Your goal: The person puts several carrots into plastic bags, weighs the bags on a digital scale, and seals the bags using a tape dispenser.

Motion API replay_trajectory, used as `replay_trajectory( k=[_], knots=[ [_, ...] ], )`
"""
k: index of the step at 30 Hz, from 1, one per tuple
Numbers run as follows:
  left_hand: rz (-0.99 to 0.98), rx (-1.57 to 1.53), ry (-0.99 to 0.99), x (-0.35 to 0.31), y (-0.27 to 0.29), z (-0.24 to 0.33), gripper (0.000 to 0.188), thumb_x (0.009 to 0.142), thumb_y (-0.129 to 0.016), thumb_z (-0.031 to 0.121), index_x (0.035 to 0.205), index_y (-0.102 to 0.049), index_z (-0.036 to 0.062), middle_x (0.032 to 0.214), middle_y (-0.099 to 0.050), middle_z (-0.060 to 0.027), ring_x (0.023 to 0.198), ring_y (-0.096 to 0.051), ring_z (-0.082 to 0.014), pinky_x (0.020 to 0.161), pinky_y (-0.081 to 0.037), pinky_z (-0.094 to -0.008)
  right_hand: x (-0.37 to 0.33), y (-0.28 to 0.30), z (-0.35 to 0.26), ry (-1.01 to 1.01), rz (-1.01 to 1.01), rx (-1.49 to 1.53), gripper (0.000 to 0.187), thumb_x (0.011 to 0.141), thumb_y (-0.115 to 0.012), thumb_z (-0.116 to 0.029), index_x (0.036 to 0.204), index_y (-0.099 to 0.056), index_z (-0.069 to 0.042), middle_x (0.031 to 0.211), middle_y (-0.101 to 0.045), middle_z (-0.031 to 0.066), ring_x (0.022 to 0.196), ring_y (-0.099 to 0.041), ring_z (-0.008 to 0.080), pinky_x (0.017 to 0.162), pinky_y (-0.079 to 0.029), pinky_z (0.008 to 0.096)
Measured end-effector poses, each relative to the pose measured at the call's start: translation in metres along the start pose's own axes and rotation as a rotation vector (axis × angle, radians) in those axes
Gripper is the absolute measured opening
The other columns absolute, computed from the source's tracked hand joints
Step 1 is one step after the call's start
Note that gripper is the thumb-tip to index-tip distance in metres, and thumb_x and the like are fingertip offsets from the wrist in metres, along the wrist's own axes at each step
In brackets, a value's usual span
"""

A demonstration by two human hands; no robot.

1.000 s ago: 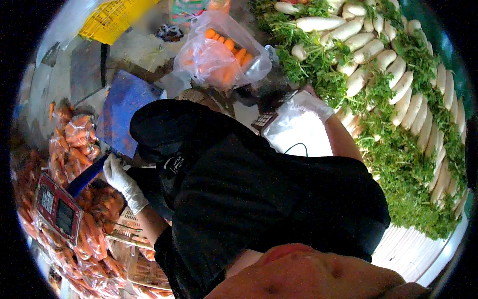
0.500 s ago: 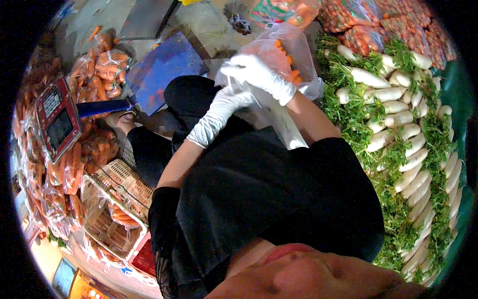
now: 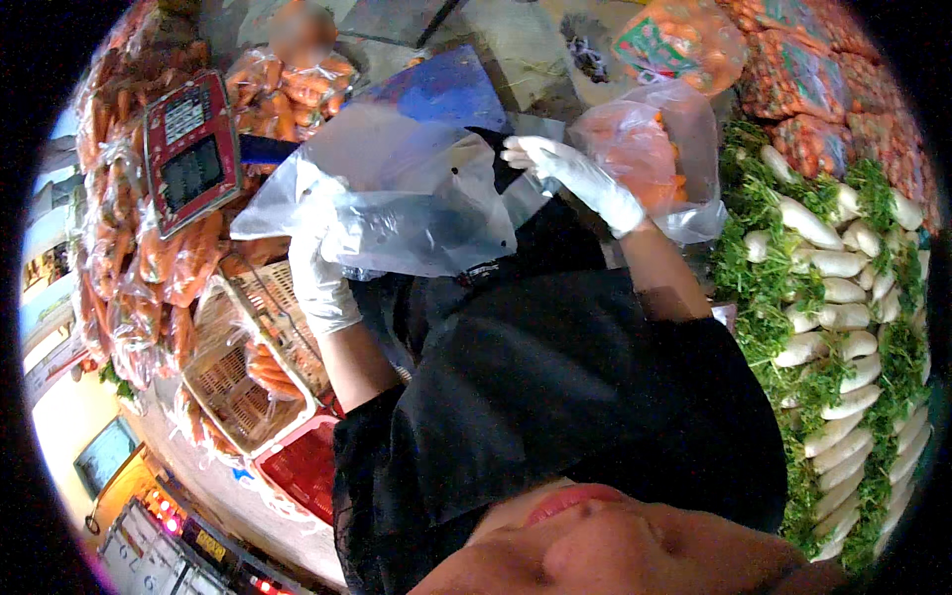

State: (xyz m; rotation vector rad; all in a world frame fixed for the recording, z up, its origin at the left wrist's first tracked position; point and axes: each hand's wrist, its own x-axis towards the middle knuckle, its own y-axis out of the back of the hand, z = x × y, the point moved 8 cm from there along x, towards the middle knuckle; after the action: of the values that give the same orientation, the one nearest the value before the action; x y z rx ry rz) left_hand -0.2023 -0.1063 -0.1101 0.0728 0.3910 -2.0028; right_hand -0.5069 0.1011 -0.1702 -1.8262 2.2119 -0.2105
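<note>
A clear plastic bag (image 3: 416, 213), wide and spread out, stretches across in front of my lap. My left hand (image 3: 325, 263), in a white glove, grips the bag's left end, with the fingers partly seen through the film. At the bag's right edge is my right hand (image 3: 585, 183), also gloved in white. Its fingers are stretched out toward the left; whether they touch the film I cannot tell. Just beyond my right hand stands another clear bag (image 3: 645, 149) with carrots inside. The blue weighing platform (image 3: 456, 84) lies behind the spread bag.
A red-framed scale display (image 3: 190, 154) stands at the left beside bagged carrots (image 3: 193, 260). Nearer is a plastic crate (image 3: 223, 382) holding some carrots. White radishes (image 3: 833, 263) with green leaves fill the right side. Net sacks (image 3: 793, 74) are piled at the far right.
My hands have moved apart, the left one leftward. The plastic bag, bunched between them before, is now spread wide. My view has shifted, so the surroundings sit farther right.
</note>
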Motion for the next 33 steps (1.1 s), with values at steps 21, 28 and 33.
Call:
replay_trajectory(
  k=[21,28,33],
  knots=[
    [0.114,0.741,-0.183,-0.013,0.018,-0.011,0.024,0.09,-0.066,0.024,0.088,-0.071,0.0005,0.071,-0.059,0.0043,0.061,-0.047,-0.0084,0.055,-0.035,-0.0266,0.064,-0.059,-0.042,0.16,-0.086,1.233,0.035,0.099,-0.053,-0.025,0.065,-0.047,-0.017,0.056,-0.039,-0.0045,0.055,-0.044,0.012,0.058,-0.04,0.0285],
    [-0.147,0.288,-0.348,-0.016,-0.063,0.026,0.073,0.083,-0.065,-0.009,0.148,-0.035,0.0042,0.15,-0.041,-0.0124,0.136,-0.041,-0.024,0.113,-0.033,-0.0384,0.038,-0.044,-0.068,0.081,0.186,0.139,0.024,0.089,-0.069,-0.024,0.074,-0.059,-0.008,0.065,-0.046,-0.005,0.06,-0.043,0.0047,0.056,-0.037,0.0239],
    [-0.343,1.682,-0.836,0.001,-0.194,0.03,0.062,0.073,-0.062,0.0,0.133,-0.058,0.0148,0.107,-0.069,-0.0079,0.097,-0.064,-0.0253,0.107,-0.036,-0.0386,0.02,-0.087,-0.105,0.435,-0.256,-0.244,0.022,0.081,-0.078,-0.016,0.074,-0.06,-0.005,0.064,-0.05,-0.0035,0.064,-0.045,0.0043,0.059,-0.04,0.0264]
  ],
)
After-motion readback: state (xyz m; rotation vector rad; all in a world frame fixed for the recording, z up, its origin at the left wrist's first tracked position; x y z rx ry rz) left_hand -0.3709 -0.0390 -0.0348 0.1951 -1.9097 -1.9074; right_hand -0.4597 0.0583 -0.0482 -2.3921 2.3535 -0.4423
